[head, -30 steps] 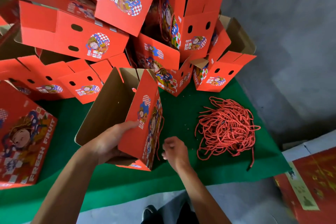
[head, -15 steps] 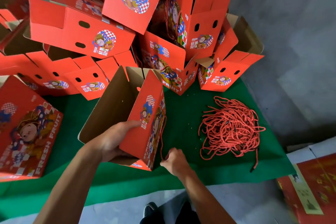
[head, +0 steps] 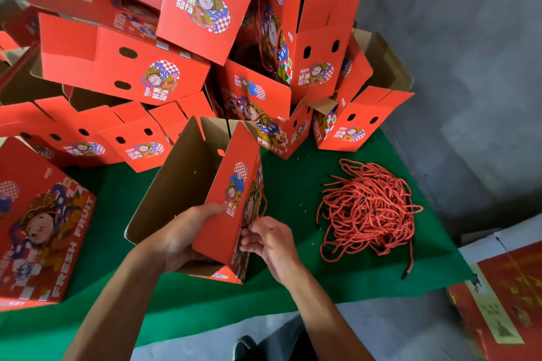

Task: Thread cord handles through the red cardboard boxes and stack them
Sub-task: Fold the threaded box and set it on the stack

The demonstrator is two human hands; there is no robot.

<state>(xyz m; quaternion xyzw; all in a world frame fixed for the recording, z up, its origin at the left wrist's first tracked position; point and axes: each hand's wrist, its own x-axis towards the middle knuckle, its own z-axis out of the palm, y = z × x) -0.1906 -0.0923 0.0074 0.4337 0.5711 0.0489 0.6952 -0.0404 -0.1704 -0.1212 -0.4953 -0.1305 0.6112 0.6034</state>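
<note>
The left hand point(head: 187, 231) grips an open box point(head: 223, 199); the right hand point(head: 269, 240) pinches its cord point(head: 262, 202), mid-threading. Many boxes point(head: 140, 67) lie heaped behind, and a cord pile point(head: 369, 211) remains.

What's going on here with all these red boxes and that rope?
A person is fitting cord handles to red cardboard boxes. The left hand grips an open box standing on the green cloth, while the right hand works a red cord at the box's printed side. A tangled pile of red cords lies to the right, and a heap of boxes is stacked behind.
</note>
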